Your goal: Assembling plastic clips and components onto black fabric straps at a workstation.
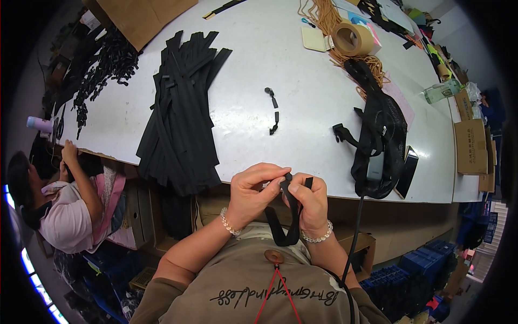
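The person is wearing a brown shirt [237, 294] with red cords [277, 278] and a round brown piece [273, 256] lying on the chest. In front of this shirt, a black strap [283, 236] is hanging down in a loop between the two hands, near the table edge. The left hand [252, 190] is closing its thumb and fingers in a pinch on one end of the strap. The right hand [308, 201] is also pinching, its fingers being bent around the strap, and a short end is sticking up by its fingers. Each wrist is carrying a bracelet of clear beads.

On the white table [243, 59], a black mesh bag [389, 116] is lying at the right, with a dark phone [408, 170] just beside it. Two short black pieces [275, 123] are resting beyond the hands, and a large pile of black straps [181, 116] is spreading at the left. There a co-worker [70, 218] is sitting beside the table. Farther away, a tape roll [366, 40] is lying among brown cords [324, 16], and a cardboard box [144, 20] is standing at the far left.
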Tool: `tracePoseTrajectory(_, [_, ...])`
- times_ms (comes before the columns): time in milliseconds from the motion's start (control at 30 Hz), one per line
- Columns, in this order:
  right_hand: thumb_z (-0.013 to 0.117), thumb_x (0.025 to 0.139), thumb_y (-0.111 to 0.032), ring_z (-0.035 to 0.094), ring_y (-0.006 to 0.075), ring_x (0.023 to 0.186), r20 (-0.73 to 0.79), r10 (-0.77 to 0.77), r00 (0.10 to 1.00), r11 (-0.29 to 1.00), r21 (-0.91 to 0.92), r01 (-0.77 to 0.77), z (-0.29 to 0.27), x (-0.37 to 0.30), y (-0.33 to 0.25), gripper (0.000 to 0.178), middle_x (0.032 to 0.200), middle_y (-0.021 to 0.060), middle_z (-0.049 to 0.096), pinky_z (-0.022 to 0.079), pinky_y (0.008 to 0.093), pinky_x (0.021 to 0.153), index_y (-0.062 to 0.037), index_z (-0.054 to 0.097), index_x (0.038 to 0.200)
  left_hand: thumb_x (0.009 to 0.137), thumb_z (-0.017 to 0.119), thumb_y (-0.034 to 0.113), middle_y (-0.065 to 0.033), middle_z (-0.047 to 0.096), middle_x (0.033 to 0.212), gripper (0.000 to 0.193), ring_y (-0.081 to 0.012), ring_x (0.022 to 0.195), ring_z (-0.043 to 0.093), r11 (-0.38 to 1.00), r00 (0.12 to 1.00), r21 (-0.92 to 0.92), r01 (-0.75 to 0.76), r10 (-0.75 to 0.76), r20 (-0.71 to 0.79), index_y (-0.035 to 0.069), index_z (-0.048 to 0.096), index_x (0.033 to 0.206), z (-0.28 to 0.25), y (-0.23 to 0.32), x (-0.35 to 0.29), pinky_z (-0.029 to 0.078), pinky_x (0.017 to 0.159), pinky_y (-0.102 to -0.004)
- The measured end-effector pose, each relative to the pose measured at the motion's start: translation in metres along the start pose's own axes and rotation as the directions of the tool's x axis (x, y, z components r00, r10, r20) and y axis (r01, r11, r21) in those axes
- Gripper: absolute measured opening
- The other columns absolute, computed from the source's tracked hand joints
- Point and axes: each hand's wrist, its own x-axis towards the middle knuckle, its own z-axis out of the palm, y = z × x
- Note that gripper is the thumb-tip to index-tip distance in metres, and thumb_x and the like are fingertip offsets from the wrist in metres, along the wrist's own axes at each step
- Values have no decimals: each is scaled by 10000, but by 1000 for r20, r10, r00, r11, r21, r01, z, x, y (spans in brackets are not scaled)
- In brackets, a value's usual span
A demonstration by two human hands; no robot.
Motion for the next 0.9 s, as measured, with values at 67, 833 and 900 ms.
tracePoseTrajectory(67, [542,814,-110,390,41,481,0,-2,1000,999,37,2,0,0,2,188,557,-21,478,289,196,448,-26,524,646,785,592,-88,-111,646,911,199,-137,811,606,1000,1000,-8,3,-3,8,-29,669,959,0,-1,0,484,706,-227])
tracePoseTrajectory(833, [520,792,-132,404,97,443,11,10,1000,999,48,-10,-1,-1,-1,215,525,41,478,316,228,430,-31,467,610,804,596,-57,-110,649,910,164,-127,810,598,999,1000,-44,7,-8,-4,-28,667,949,3,-1,-4,475,692,-217])
tracePoseTrajectory(900, [519,790,-132,404,94,447,14,12,1000,999,48,-13,-2,-1,-1,211,525,37,478,317,228,433,-26,475,613,810,595,-50,-108,649,917,165,-126,814,597,999,1000,-42,25,-25,-3,-26,666,957,3,-2,-4,471,697,-217])
